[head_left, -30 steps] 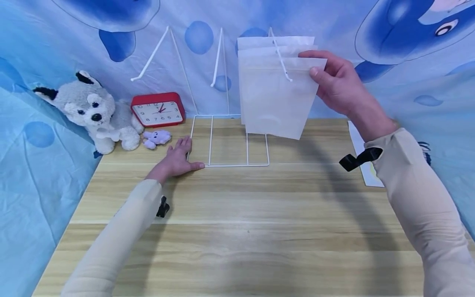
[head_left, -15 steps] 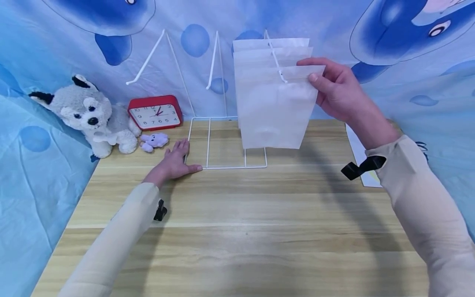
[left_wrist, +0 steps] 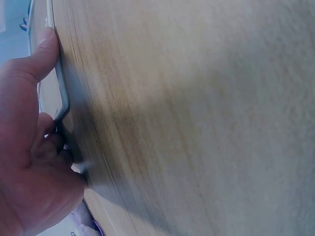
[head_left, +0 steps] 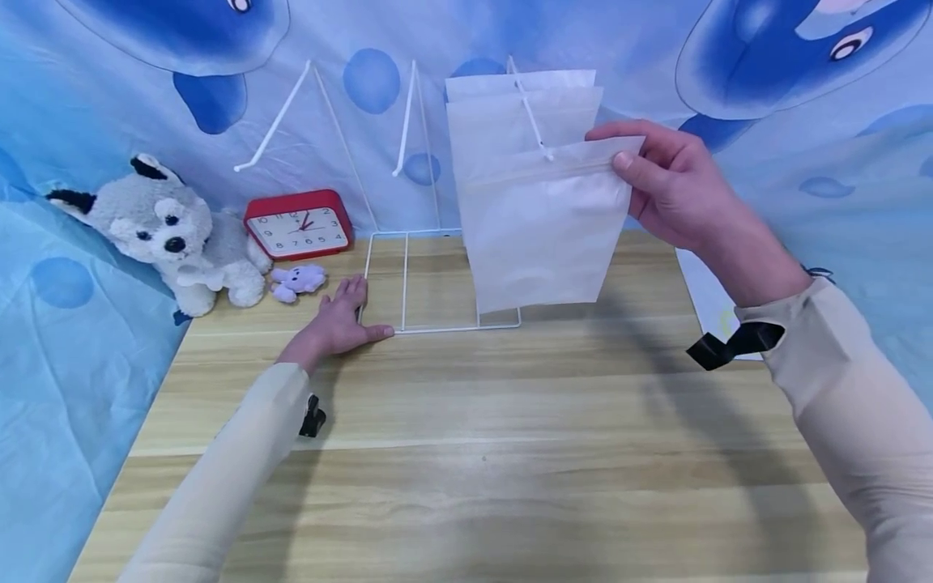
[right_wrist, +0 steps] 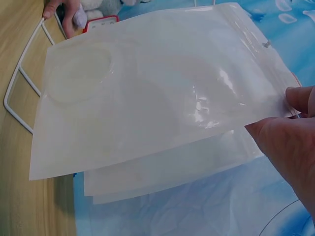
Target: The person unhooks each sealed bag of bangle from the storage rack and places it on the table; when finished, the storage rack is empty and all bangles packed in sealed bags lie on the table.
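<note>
Along the wooden table's back stands a white wire rack (head_left: 405,283) with three slanting prongs. Several white translucent pouches hang on its right prong (head_left: 530,117), one behind another. My right hand (head_left: 678,182) pinches the top right corner of the front pouch (head_left: 547,235), between thumb and fingers. That pouch is near the prong's tip, apart from the pouches behind (head_left: 525,101). In the right wrist view a round shape shows near the front pouch's bottom (right_wrist: 81,73). My left hand (head_left: 331,324) rests on the rack base's front left corner, its thumb along the front wire.
A grey and white plush dog (head_left: 185,235), a red clock (head_left: 299,225) and a small purple plush toy (head_left: 297,281) are left of the rack. The left prong (head_left: 273,125) and middle prong (head_left: 405,121) bear nothing. A white sheet (head_left: 710,300) lies at right, partly behind my right arm.
The front pouch has come forward and down along the right prong to its tip, pulled by my right hand. The pouches behind stay back. My left hand keeps its place on the rack.
</note>
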A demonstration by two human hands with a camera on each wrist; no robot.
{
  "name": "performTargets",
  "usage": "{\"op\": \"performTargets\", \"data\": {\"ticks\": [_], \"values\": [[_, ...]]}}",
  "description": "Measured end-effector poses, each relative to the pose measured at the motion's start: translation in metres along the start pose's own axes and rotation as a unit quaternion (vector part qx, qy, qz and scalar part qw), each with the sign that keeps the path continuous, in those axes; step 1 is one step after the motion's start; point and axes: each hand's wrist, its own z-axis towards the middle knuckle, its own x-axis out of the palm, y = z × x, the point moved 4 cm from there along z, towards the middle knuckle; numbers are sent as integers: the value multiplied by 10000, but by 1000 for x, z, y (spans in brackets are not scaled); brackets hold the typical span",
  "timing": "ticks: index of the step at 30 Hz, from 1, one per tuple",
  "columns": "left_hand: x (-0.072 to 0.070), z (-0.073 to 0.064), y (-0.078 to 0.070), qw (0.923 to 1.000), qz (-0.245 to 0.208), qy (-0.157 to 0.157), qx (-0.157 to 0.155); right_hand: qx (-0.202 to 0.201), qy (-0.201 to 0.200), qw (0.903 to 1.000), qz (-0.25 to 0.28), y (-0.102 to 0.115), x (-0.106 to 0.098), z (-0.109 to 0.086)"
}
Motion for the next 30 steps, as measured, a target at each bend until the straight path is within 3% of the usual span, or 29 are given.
{"op": "performTargets", "data": {"ticks": [7,12,19,30], "values": [[-3,1,-1,10000,8,42,50,-354,310,9989,87,13,3,-11],[-3,1,-2,10000,30,12,80,-345,299,9987,248,19,-5,-24],[-2,1,0,10000,25,15,79,-176,159,9939,1080,20,-30,-45],[-2,0,-1,9999,-15,95,64,-142,-186,9972,712,25,-68,-86]]}}
